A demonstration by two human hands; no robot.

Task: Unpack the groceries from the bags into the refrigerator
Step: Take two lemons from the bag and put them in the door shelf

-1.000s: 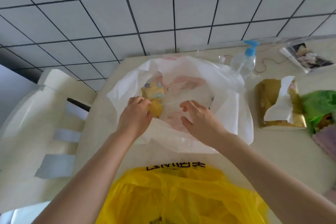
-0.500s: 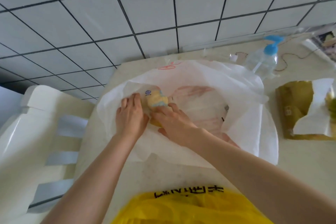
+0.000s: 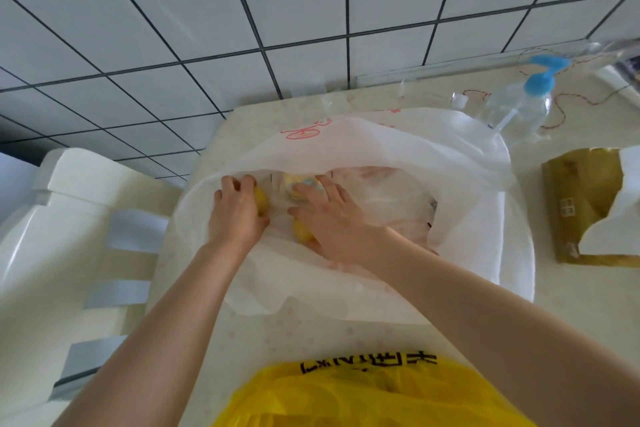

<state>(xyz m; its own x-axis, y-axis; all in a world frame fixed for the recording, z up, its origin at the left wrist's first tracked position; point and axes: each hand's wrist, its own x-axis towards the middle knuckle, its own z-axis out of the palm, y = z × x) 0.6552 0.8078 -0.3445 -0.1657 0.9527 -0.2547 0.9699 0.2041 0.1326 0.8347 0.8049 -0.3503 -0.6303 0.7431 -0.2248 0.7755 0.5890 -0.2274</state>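
Your left hand curls round a yellow fruit inside the white bag; your right hand, fingers straight, rests on the packet at two o'clock from the fruit; the right is nearer it.

Two bare forearms enter from the bottom of the frame. No sleeves visible. Left hand and right hand ungloved.

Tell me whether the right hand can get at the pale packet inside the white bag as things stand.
Probably yes. The right hand already reaches through the open mouth of the white bag, its straight fingers resting on the pale packet; nothing visible blocks it.
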